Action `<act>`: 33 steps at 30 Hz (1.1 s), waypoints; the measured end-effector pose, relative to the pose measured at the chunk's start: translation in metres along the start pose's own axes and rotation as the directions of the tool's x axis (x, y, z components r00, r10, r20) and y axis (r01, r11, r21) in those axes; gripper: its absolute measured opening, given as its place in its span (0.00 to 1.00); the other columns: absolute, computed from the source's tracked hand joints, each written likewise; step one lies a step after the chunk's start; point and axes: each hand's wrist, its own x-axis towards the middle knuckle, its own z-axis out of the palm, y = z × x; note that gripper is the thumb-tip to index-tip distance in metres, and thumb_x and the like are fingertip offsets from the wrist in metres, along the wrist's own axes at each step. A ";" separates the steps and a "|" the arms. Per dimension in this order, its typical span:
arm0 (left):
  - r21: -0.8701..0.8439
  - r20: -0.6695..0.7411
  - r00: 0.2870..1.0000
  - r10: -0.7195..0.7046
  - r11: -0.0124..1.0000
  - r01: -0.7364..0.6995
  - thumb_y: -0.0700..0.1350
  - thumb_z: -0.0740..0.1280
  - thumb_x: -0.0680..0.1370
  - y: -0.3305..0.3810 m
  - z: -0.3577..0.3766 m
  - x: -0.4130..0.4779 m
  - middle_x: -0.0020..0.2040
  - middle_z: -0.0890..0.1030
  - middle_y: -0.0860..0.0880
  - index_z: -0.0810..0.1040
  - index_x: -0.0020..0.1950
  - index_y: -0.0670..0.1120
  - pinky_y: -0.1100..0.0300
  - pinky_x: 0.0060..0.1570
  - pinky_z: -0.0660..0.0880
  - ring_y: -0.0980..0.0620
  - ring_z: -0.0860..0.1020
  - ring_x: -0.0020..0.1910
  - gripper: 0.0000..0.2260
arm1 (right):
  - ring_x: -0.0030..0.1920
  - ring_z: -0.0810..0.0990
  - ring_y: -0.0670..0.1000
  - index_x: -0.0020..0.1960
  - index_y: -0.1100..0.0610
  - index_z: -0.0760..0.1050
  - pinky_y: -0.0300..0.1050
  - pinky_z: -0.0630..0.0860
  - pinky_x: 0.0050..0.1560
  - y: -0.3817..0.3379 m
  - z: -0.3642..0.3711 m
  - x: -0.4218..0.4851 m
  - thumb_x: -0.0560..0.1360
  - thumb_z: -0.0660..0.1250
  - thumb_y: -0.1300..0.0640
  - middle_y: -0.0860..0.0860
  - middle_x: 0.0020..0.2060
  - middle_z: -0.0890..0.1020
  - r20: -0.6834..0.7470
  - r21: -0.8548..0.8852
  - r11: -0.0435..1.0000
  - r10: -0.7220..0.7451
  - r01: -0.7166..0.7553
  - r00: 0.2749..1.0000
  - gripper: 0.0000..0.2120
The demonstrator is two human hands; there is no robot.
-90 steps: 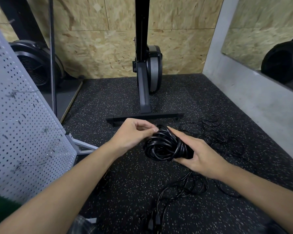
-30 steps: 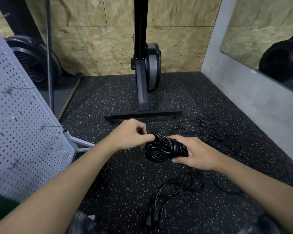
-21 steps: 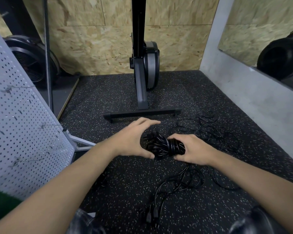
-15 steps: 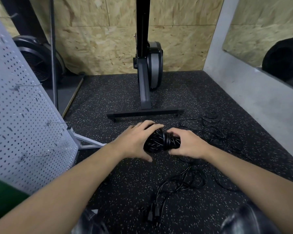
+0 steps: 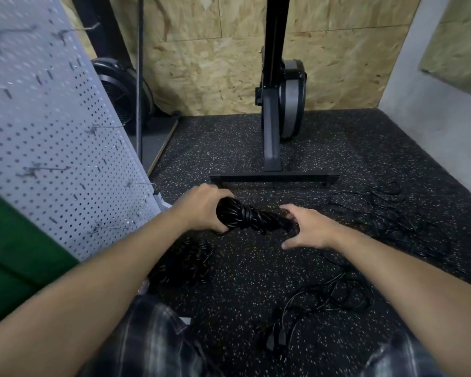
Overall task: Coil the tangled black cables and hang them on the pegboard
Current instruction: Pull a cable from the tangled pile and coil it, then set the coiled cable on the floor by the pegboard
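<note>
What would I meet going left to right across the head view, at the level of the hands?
Green surface → white perforated pegboard → left hand → coiled black cable bundle → right hand → loose tangled black cables.

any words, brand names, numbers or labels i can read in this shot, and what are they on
None can be read.
The pegboard, the exercise machine, the coiled cable bundle and the chipboard wall show no legible words, numbers or logos; the picture is also somewhat blurred.
</note>
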 end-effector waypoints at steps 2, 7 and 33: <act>-0.039 0.016 0.995 -0.099 0.994 0.099 0.58 0.79 0.63 -0.020 0.005 -0.010 0.51 0.84 0.56 0.81 0.61 0.59 0.53 0.52 0.81 0.53 0.81 0.51 0.27 | 0.76 0.70 0.56 0.84 0.50 0.53 0.54 0.70 0.73 -0.005 0.009 0.010 0.71 0.80 0.45 0.53 0.77 0.69 0.038 -0.190 0.982 0.010 -0.003 0.999 0.51; -0.215 0.038 0.921 -0.387 0.897 0.386 0.57 0.84 0.63 -0.066 0.041 -0.038 0.54 0.86 0.52 0.83 0.64 0.52 0.53 0.55 0.81 0.52 0.83 0.51 0.31 | 0.72 0.73 0.57 0.83 0.50 0.55 0.55 0.75 0.67 -0.020 0.034 0.043 0.79 0.71 0.48 0.52 0.75 0.70 0.081 -0.434 0.901 0.051 -0.011 0.995 0.39; -0.057 0.117 0.661 -0.741 0.660 0.749 0.74 0.70 0.71 -0.138 0.214 -0.036 0.83 0.56 0.42 0.55 0.84 0.48 0.39 0.74 0.65 0.41 0.58 0.81 0.51 | 0.64 0.78 0.55 0.77 0.50 0.65 0.53 0.78 0.62 -0.003 0.157 0.128 0.81 0.67 0.48 0.52 0.67 0.76 0.230 -0.280 0.959 0.112 -0.045 0.967 0.27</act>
